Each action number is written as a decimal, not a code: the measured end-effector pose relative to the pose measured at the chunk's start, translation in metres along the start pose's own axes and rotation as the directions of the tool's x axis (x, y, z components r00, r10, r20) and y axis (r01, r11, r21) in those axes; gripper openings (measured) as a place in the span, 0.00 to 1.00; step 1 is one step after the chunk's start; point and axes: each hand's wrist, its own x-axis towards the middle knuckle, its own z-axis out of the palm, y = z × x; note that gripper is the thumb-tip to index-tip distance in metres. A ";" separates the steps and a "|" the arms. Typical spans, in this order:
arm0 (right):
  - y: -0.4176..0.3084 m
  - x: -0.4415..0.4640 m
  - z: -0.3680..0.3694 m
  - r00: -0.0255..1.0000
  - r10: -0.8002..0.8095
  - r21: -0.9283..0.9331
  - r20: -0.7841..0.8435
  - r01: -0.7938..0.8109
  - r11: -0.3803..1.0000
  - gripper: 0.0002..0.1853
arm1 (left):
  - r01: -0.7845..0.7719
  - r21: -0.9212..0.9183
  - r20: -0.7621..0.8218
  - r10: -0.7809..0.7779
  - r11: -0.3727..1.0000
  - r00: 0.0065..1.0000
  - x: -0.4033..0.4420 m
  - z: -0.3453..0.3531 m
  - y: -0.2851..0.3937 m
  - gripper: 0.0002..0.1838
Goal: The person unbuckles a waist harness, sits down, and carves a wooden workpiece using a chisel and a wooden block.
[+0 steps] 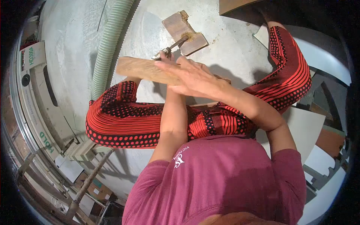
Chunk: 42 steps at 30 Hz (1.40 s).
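A pale wooden board (140, 70) is held across the space above the crossed legs. My left hand (167, 56) is closed at the board's far edge, its forearm passing beneath; the board hides most of its grip. Lying over the board's right part, my right hand (189, 77) has its fingers stretched out, slightly blurred. Just beyond my left fingers, a thin dark stick-like tool (176, 44) slants with its tip on a brown wooden piece (195, 44) on the floor. Crumbly yellowish-brown material surrounds that tip. Whether my left hand touches the tool is unclear.
A ribbed pale green hose (108, 45) runs along the floor at the left. A long white machine or frame (45, 101) stands farther left. A brown panel (236, 5) is at the top right, and pale sheets (305, 129) lie at the right.
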 end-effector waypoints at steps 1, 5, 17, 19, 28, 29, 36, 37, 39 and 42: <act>-0.007 0.002 -0.002 0.999 -0.042 0.009 -0.008 0.042 0.999 0.41 | 0.009 -0.006 0.007 -0.009 1.000 1.000 -0.012 -0.002 0.001 0.25; -0.011 0.018 0.007 0.953 -0.278 -0.153 -0.123 0.259 0.954 0.41 | 0.040 -0.037 0.047 -0.039 0.998 0.998 -0.033 -0.006 0.013 0.25; -0.004 0.040 0.025 0.993 -0.092 -0.422 0.072 0.114 0.900 0.42 | 0.163 -0.139 0.155 -0.141 0.977 0.978 0.003 0.018 -0.003 0.24; 0.025 0.054 0.039 0.997 -0.007 -0.400 0.080 0.039 0.916 0.41 | 0.174 -0.151 0.168 -0.148 0.973 0.975 0.044 0.027 0.001 0.24; 0.040 0.026 0.017 0.985 0.151 -0.237 0.081 -0.128 0.963 0.39 | 0.261 -0.214 0.242 -0.208 0.941 0.948 0.037 0.035 0.002 0.24; 0.041 0.025 0.013 0.976 0.199 -0.186 0.093 -0.180 0.966 0.39 | 0.000 -0.035 0.055 0.001 0.999 0.998 0.042 0.040 0.003 0.17; 0.084 -0.023 -0.043 0.975 0.204 0.224 -0.091 -0.179 0.958 0.38 | -0.329 0.237 -0.275 0.388 0.914 0.880 0.010 0.144 0.060 0.10; 0.098 -0.034 -0.050 0.955 0.225 0.209 -0.192 -0.184 0.960 0.37 | -0.357 0.291 -0.209 0.423 0.888 0.882 0.011 0.151 0.066 0.09; 0.126 -0.056 -0.063 0.903 0.277 0.271 -0.330 -0.190 0.944 0.37 | -0.403 0.435 -0.051 0.468 0.806 0.882 0.009 0.164 0.075 0.08; 0.157 -0.082 -0.076 0.843 0.367 0.400 -0.394 -0.202 0.894 0.36 | -0.563 0.504 0.228 0.528 0.655 0.818 0.016 0.188 0.061 0.14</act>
